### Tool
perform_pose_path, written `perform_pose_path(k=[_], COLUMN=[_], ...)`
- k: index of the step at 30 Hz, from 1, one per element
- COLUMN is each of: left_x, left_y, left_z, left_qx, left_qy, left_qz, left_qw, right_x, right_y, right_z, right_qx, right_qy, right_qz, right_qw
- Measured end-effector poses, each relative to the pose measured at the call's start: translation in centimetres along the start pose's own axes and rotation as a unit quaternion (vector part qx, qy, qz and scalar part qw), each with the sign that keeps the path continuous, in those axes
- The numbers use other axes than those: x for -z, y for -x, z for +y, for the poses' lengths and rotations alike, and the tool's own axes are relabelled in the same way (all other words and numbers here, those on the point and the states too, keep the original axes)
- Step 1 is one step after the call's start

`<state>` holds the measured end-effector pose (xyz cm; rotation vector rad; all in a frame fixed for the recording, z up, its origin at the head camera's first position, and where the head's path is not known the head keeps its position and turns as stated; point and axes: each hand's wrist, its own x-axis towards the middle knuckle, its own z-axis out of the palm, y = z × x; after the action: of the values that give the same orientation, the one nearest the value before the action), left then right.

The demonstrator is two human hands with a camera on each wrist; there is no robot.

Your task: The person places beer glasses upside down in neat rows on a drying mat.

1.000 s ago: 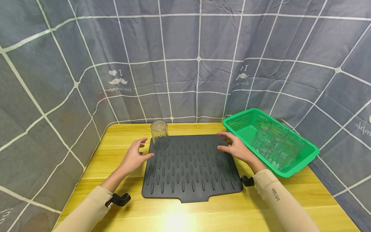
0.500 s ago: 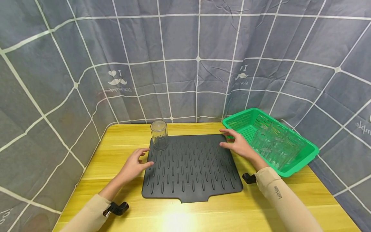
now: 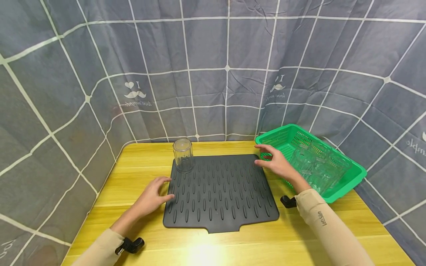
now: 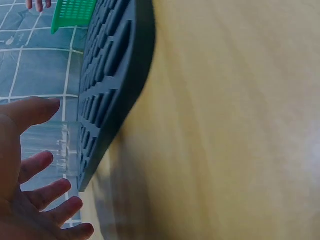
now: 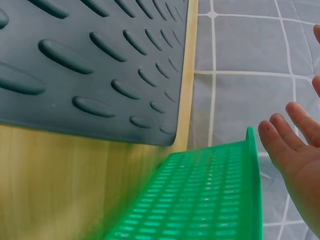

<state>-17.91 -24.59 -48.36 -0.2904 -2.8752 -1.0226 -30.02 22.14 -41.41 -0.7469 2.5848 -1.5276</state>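
Note:
A clear drinking glass (image 3: 183, 157) stands on the back left corner of a dark grey ridged mat (image 3: 221, 192). My left hand (image 3: 151, 197) hovers at the mat's left edge, in front of the glass and apart from it, fingers spread and holding nothing. In the left wrist view the glass (image 4: 47, 150) shows behind the fingers. My right hand (image 3: 276, 164) hangs between the mat's back right corner and the green plastic basket (image 3: 361, 171), with thumb and fingers apart and nothing in them. Several clear glasses (image 3: 319, 171) lie in the basket's right part.
The mat and basket stand on a yellow wooden table (image 3: 143, 159). A grey curtain (image 3: 209, 88) with white grid lines hangs around the back and sides. The basket's green wall (image 5: 200, 190) rises beside the mat in the right wrist view.
My right hand has moved rightward from over the mat's corner to the basket's left side. My left hand has drawn back a little toward the front, away from the glass.

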Motion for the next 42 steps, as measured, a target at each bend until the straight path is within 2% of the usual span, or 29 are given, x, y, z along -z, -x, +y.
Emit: perform_pose_path(k=[8, 15, 21, 28, 42], left_x=[-0.6, -1.0, -1.1, -1.3, -1.4], left_y=[0.7, 1.0, 1.2, 1.3, 1.4], left_z=[-0.4, -0.6, -0.9, -1.1, -1.3], left_qx=[0.014, -0.004, -0.011, -0.011, -0.011], left_qy=[-0.026, -0.038, -0.044, -0.037, -0.029], left_qz=[-0.036, -0.055, -0.055, -0.060, -0.068], left_qw=[0.9989, 0.9978, 0.9975, 0.9974, 0.9972], right_x=[1.4, 3.0, 4.5, 6.2, 9.4], right_y=[-0.1, 0.1, 0.1, 0.7, 1.7], right_z=[-0.4, -0.9, -1.1, -1.1, -0.7], right_qx=[-0.009, -0.020, -0.017, -0.016, -0.064], right_qy=[0.012, 0.022, 0.057, 0.070, 0.101], right_qz=[0.003, 0.012, 0.020, 0.030, 0.034], right_qw=[0.9999, 0.9995, 0.9980, 0.9969, 0.9923])
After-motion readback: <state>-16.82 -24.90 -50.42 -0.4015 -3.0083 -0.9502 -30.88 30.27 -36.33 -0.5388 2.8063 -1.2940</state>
